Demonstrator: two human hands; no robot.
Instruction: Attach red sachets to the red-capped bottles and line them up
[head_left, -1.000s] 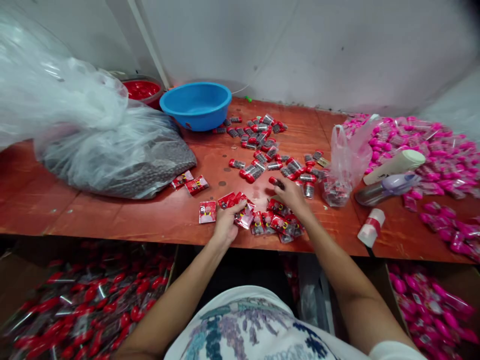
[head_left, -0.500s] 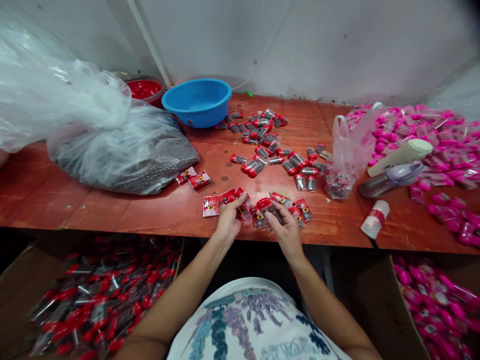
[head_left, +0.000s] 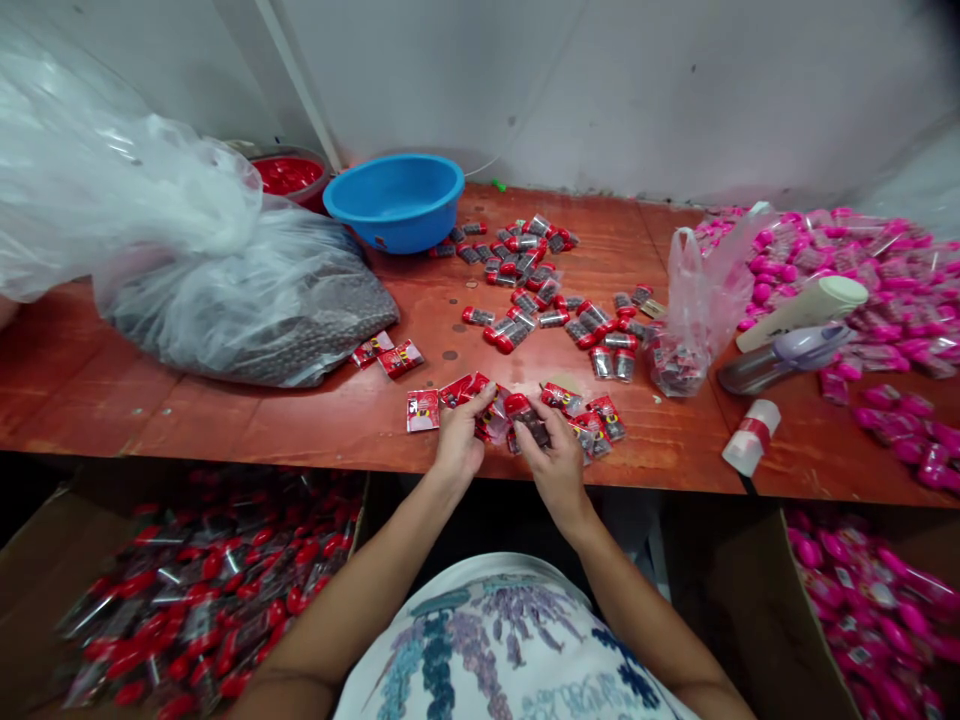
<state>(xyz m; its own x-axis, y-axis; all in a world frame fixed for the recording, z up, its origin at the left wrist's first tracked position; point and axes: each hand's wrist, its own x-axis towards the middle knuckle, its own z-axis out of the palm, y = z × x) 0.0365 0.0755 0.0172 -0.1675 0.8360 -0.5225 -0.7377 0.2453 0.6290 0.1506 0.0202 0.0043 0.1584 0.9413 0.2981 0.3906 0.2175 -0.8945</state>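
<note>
Near the table's front edge, my left hand (head_left: pixel 460 437) is closed on a red printed packet (head_left: pixel 491 415), its thumb along the upper side. My right hand (head_left: pixel 556 452) grips a small clear bottle (head_left: pixel 528 418) with a red cap and dark contents, tilted with the cap toward my left hand. Several red cards or packets lie around both hands, among them a flat red-and-pink card (head_left: pixel 422 410) on the left and a red packet (head_left: pixel 607 418) on the right. Behind them lies a loose group of red-capped bottles (head_left: pixel 517 325).
A blue basin (head_left: pixel 396 200) and a large clear bag (head_left: pixel 255 310) of dark beads stand at the left. A small plastic bag (head_left: pixel 686 320), a purple-lidded bottle (head_left: pixel 780 358) and pink bottles (head_left: pixel 862 270) are at the right. Boxes of red (head_left: pixel 202 590) and pink items (head_left: pixel 874 610) sit below.
My right hand has moved left with the red-capped bottle, bringing it nearer to my left hand. The left hand has barely moved.
</note>
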